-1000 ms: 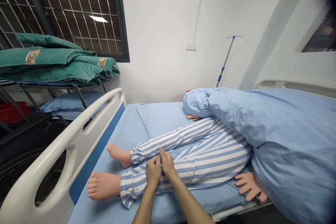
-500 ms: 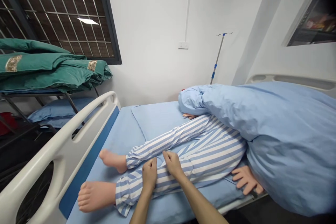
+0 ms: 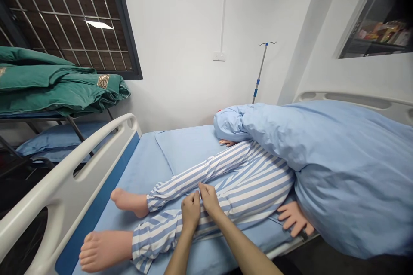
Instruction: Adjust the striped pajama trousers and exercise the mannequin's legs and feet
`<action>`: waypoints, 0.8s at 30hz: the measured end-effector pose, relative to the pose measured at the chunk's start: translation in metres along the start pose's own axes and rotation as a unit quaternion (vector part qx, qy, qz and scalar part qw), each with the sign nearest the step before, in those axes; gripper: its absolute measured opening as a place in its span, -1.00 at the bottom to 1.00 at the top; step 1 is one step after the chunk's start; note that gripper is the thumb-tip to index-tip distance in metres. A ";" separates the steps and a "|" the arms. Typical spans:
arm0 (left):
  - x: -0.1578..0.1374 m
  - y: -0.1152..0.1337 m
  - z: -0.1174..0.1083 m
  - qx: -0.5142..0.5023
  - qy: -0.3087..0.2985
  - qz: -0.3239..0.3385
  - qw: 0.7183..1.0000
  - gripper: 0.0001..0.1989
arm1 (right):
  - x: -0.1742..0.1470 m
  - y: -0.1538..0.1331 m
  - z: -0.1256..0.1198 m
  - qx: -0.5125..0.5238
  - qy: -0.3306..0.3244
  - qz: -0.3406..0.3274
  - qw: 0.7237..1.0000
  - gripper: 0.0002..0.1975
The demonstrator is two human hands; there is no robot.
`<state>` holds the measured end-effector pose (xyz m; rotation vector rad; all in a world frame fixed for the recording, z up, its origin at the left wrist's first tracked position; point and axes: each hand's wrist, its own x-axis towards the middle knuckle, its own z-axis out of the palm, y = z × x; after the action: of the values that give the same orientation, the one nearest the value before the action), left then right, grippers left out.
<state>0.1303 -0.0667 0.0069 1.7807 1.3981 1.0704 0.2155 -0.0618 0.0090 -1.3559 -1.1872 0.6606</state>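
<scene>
A mannequin in blue-and-white striped trousers [image 3: 258, 193] lies on the bed, its bare feet [image 3: 108, 249] at the left. My left hand [image 3: 190, 210] is closed, just over the near trouser leg around the knee and shin. Close beside it, my right hand [image 3: 209, 197] is also closed, thumb and fingers pressed together. Whether either hand pinches cloth is hidden by the fingers. A light blue quilt [image 3: 348, 159] covers the mannequin's upper body. The mannequin's near hand [image 3: 295, 218] sticks out from under it.
The white bed end board [image 3: 64, 176] rises at the left; another board [image 3: 361, 101] is at the right. Green folded bedding [image 3: 61, 88] lies on a rack under the barred window. An IV pole [image 3: 260, 73] stands by the wall behind the bed sheet [image 3: 190, 144].
My left hand has moved right, closer to my right hand. Both hands stay closed over the near leg. The view has shifted slightly to the right.
</scene>
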 end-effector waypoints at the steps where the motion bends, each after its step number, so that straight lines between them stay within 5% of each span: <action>1: 0.000 0.000 0.000 0.002 0.001 0.004 1.000 -0.62 | 0.002 0.000 -0.004 -0.007 -0.003 -0.005 1.000 -0.60; 7: 0.000 0.000 0.000 0.000 0.002 0.002 1.000 -0.62 | 0.011 0.015 -0.037 -0.031 0.015 -0.003 0.999 -0.59; 13: 0.009 0.010 0.001 -0.055 -0.012 -0.022 0.998 -0.63 | 0.012 0.028 -0.042 -0.004 0.032 0.022 0.999 -0.56; 19: 0.017 0.039 0.037 -0.169 -0.005 -0.040 0.985 -0.61 | 0.013 0.028 -0.042 0.029 0.045 0.012 0.998 -0.60; 24: 0.011 0.039 0.057 -0.139 -0.001 -0.043 0.989 -0.60 | 0.017 0.022 -0.046 0.037 0.056 0.015 0.998 -0.64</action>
<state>0.1995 -0.0653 0.0155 1.5093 1.2438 1.1542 0.2683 -0.0596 0.0007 -1.3329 -1.0443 0.6350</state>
